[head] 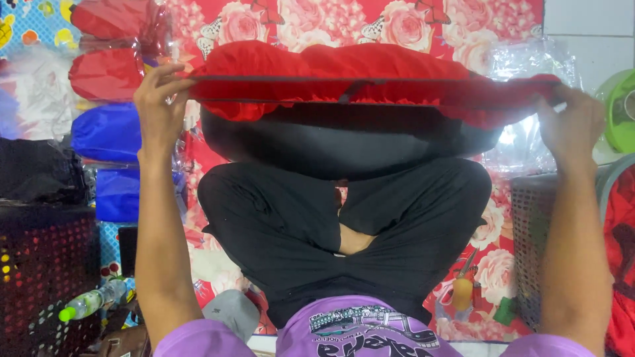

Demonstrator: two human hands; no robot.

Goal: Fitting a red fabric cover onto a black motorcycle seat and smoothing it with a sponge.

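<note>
Head view: person seated cross-legged on a red floral mat point(503, 231), both arms raised forward.
Held item: red and black cloth cover point(344, 99) with a dark band along its edge, stretched flat between the two hands above the lap.
Left hand point(159, 99): fingers curled over the left end of the band, thumb beneath; clenched on the cover.
Right hand point(572, 125): closed on the right end of the cover; fingertips are partly hidden by the cloth, so the exact pinch is probably thumb over fingers.
Cover position: level, in the air, well above the black trousers point(344, 225); black underside hangs below the red ruffled top.
Left side: stack of bagged bundles, red bundle point(106, 73) above blue bundle point(106, 132), just beside the left forearm.
Lower left: dark perforated basket point(46, 264) with a plastic bottle point(89, 303), green cap, lying next to it.
Right side: grey mesh basket point(532, 244) near the right forearm; clear plastic bags point(522, 66) behind the cover.
Lower right on mat: scissors point(463, 281) with orange handle, small green object point(506, 311) beside them.
</note>
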